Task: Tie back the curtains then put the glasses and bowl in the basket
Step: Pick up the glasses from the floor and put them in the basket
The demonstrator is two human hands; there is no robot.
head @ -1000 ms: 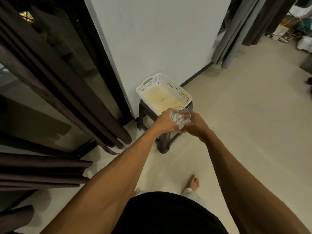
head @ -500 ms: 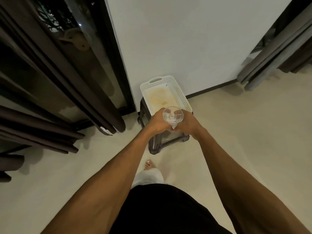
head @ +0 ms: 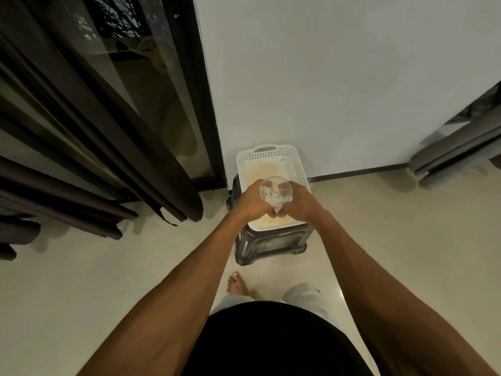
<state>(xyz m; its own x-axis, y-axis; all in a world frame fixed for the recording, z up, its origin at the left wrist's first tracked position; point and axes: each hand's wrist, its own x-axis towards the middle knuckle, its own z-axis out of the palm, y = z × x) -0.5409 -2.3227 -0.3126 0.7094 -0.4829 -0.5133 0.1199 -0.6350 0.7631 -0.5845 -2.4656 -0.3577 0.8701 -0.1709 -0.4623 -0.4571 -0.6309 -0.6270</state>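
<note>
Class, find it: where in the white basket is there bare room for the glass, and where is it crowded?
The basket floor is bare from its handle-end wall to the hands. The near end is crowded: left hand and right hand grip the glass above it.

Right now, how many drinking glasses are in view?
1. A clear glass is held by the left hand and right hand above the near end of the white basket. Others may be hidden behind the hands.
</note>
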